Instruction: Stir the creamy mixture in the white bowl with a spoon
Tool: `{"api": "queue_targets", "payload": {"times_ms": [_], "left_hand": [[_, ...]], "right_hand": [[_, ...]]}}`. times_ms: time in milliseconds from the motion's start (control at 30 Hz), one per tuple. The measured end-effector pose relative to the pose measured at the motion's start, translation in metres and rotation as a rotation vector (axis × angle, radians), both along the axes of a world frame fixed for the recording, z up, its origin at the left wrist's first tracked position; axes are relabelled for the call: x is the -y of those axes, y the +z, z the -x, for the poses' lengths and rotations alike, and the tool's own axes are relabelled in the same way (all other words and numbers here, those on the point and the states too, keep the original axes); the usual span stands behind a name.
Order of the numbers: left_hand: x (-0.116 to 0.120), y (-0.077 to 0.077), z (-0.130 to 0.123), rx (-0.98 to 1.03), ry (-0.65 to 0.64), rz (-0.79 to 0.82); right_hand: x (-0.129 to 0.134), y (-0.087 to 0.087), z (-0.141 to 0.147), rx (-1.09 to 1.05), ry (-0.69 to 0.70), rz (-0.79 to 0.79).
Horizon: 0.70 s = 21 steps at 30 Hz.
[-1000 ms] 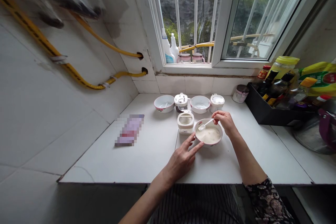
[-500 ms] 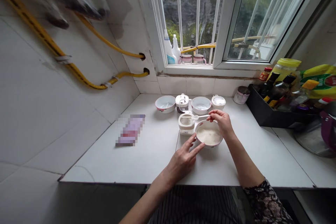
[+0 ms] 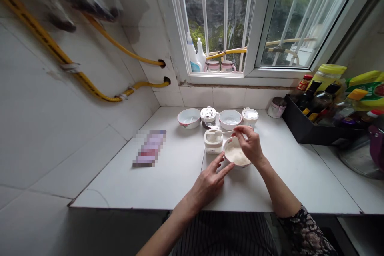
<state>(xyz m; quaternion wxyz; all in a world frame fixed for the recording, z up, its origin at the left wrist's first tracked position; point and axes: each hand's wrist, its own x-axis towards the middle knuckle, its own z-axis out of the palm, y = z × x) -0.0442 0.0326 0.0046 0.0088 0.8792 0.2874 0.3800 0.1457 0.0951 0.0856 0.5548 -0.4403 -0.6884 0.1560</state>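
Note:
A bowl of pale, creamy contents [image 3: 235, 155] stands near the middle of the white counter. My left hand [image 3: 211, 178] rests at its left side, thumb and finger spread against the rim. Above the bowl my right hand [image 3: 249, 144] pinches the handle of a small white spoon [image 3: 227, 132]. The spoon's head reaches over a white-rimmed jar [image 3: 213, 144] with its lid raised, left of the bowl; whether it holds anything is too small to tell. Part of the bowl's right side is hidden by my right hand.
Behind stand two white bowls [image 3: 189, 119] [image 3: 230, 120] and two lidded jars [image 3: 208, 117] [image 3: 250, 117]. A blurred purple packet [image 3: 150, 149] lies left. At right are a pink-banded jar [image 3: 276, 108], a black box of bottles [image 3: 313, 130] and a pot [image 3: 360, 158].
My right hand has moved slightly left with the spoon, whose head went from the jar's right edge to over its opening. My left hand has stayed at the bowl.

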Motion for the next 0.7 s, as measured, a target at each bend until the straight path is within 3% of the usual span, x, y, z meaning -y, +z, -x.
{"api": "queue_targets", "payload": {"times_ms": [133, 267, 433, 567, 700], "left_hand": [[0.000, 0.000, 0.001, -0.020, -0.005, 0.005], [0.000, 0.000, 0.001, -0.012, -0.004, -0.009], [0.000, 0.000, 0.001, -0.017, -0.004, 0.010], [0.000, -0.001, 0.001, -0.007, -0.006, 0.004], [0.000, -0.002, 0.000, 0.003, -0.017, 0.004]], "right_hand": [[-0.008, 0.003, -0.022, -0.294, -0.028, 0.267], [-0.010, 0.005, -0.036, -0.169, 0.010, 0.334], [-0.004, 0.002, -0.027, 0.158, 0.068, 0.302], [-0.005, -0.004, -0.022, 0.078, 0.136, 0.415], [-0.011, -0.004, -0.028, -0.075, 0.103, 0.527]]}}
